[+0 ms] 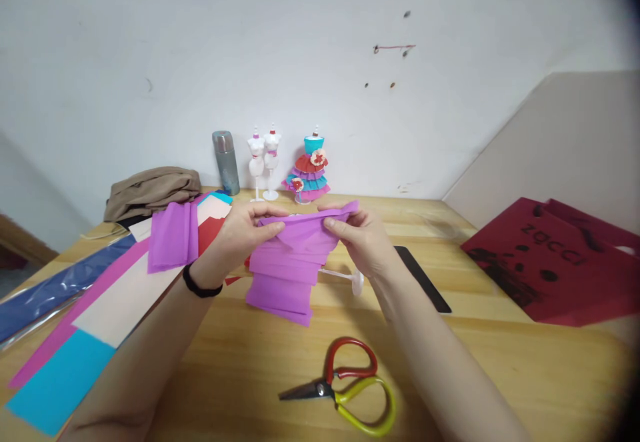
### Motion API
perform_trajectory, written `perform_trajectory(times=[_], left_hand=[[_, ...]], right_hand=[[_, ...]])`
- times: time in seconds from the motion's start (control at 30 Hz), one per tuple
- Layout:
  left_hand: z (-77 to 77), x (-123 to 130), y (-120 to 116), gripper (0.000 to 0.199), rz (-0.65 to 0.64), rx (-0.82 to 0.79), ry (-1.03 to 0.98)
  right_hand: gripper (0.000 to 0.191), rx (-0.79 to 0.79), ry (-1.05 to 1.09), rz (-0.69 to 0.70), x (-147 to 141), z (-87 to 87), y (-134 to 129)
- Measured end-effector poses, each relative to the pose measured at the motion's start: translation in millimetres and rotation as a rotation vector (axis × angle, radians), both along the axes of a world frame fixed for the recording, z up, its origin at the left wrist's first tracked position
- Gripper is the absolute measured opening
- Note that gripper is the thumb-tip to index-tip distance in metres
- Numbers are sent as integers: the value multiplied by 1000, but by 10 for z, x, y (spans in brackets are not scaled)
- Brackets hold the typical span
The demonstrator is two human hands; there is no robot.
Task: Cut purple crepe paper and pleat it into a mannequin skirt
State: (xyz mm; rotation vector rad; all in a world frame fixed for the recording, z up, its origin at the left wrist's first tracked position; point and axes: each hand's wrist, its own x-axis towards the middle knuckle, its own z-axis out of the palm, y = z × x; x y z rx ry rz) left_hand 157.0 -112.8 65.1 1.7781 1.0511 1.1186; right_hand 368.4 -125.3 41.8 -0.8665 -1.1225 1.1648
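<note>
A strip of purple crepe paper (295, 259) hangs in loose folds between my hands, over the middle of the table. My left hand (253, 229) pinches its upper left edge between thumb and fingers. At the upper right corner my right hand (357, 232) grips the same strip, thumb on the near side. Behind the paper, a small white stand (356, 283) lies on its side, partly hidden. Scissors (327, 389) with one red and one yellow handle rest nearer me, below the paper.
Coloured paper strips (127, 299) and a folded purple piece (173, 237) lie at left, beside a brown cloth (150, 192). A flask (227, 162), two white mini mannequins (271, 159) and a ruffled-dress mannequin (307, 169) stand by the wall. A black phone (423, 279) and red bag (545, 269) lie right.
</note>
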Motion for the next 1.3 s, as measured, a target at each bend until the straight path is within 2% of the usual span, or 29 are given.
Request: perform_trajectory(times=[0.27,0.37,0.47,0.67,0.73,0.87,1.0,1.13,1.3], left_hand=[[-14,-1,-22,21,53,291,242],[9,-4,-40,22,55,299,291],[4,-16,-23,25,24,268,298],[-6,-37,6,25,27,305,332],[13,-34,-1,26,2,247,258],[38,-13,-24,37,-142,-11,78],[-1,11,-35,41,-256,-206,-76],[-40,-9,-12,38,-233,-206,-149],[-1,-45,-9,32,-210,-200,-196]], right_hand=[[34,3,28,-19,19,37,-9],[26,30,25,-39,17,58,-22],[26,28,30,-64,13,73,-29],[27,40,-5,-55,25,104,-54],[21,59,-9,-67,29,106,-58],[14,74,3,-66,36,72,-41],[12,112,3,-58,60,35,-21],[11,127,-55,-44,100,70,-44],[10,174,-95,-11,138,98,-64]])
